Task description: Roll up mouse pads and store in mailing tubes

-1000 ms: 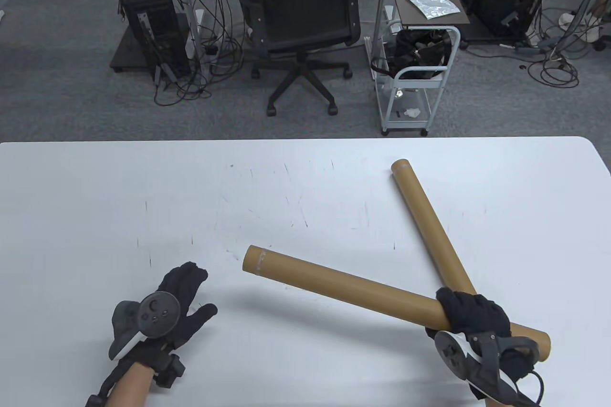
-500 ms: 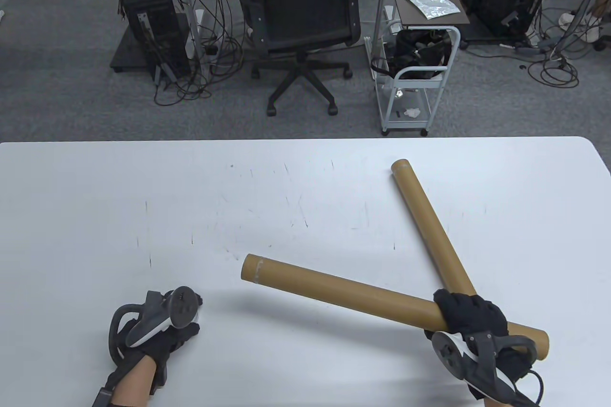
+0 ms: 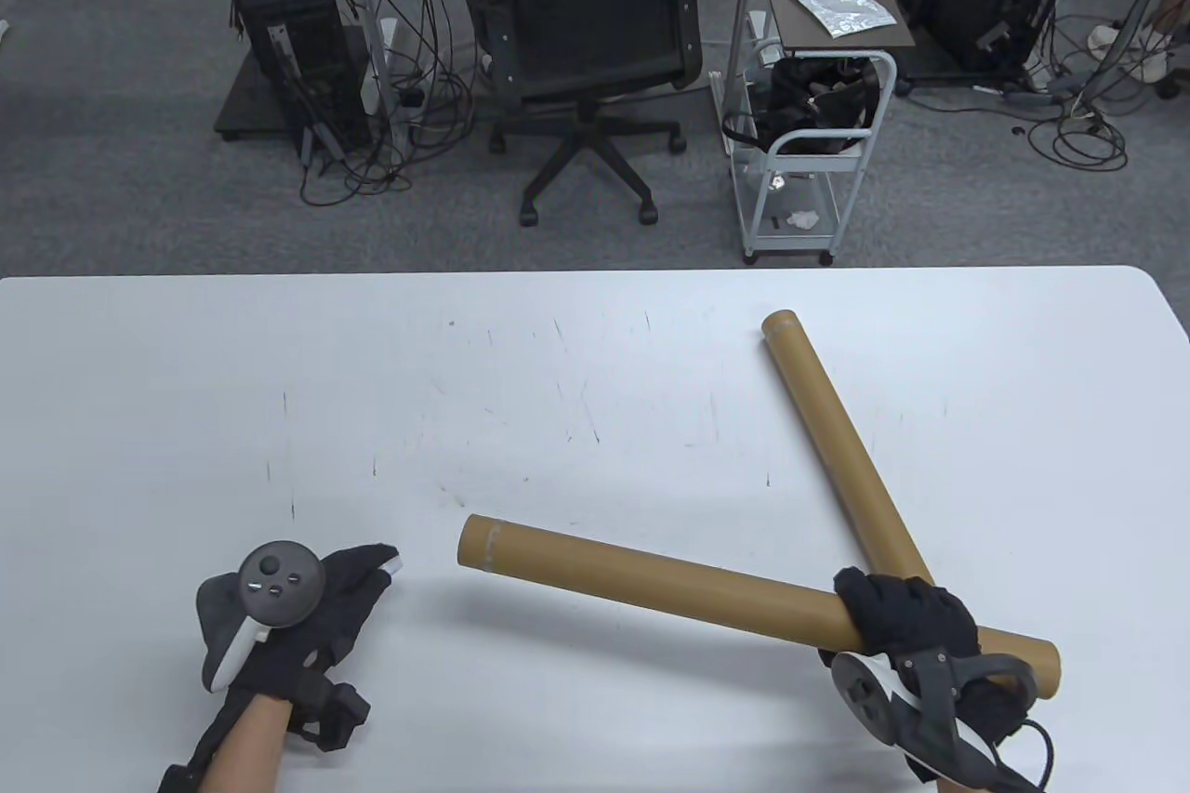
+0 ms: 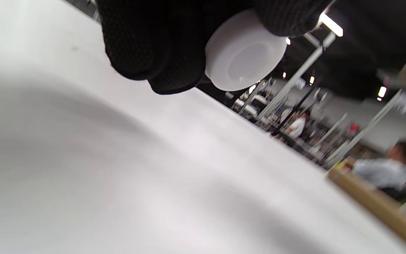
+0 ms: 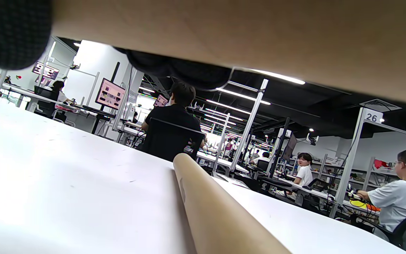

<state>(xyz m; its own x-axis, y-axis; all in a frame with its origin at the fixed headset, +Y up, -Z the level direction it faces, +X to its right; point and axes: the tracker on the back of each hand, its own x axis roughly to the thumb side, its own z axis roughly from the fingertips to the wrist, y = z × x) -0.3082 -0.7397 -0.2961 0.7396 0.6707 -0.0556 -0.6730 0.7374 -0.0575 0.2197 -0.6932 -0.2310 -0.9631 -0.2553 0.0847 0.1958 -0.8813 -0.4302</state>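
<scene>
My right hand [image 3: 906, 616] grips a long brown mailing tube [image 3: 651, 579] near its right end and holds it slanted above the white table [image 3: 279, 384]. Its left end points toward my left hand. In the right wrist view this tube [image 5: 259, 35] crosses the top. A second brown tube [image 3: 837, 440] lies on the table under it and shows in the right wrist view [image 5: 217, 211]. My left hand [image 3: 376, 570] holds a white plastic end cap [image 4: 245, 53] in its fingers [image 4: 153, 46], just above the table. The cap peeks out at the fingertips in the table view [image 3: 392, 564].
The table's far edge [image 3: 595, 274] runs across the table view. Beyond it stand a black office chair [image 3: 586, 21], a white cart [image 3: 809, 151] and computer towers with cables on the floor. The held tube shows blurred in the left wrist view [image 4: 375, 204].
My left hand has drawn back and turned, and the white cap now shows at its fingertips. The held tube's left end has sunk a little nearer and to the left. The lying tube has not moved.
</scene>
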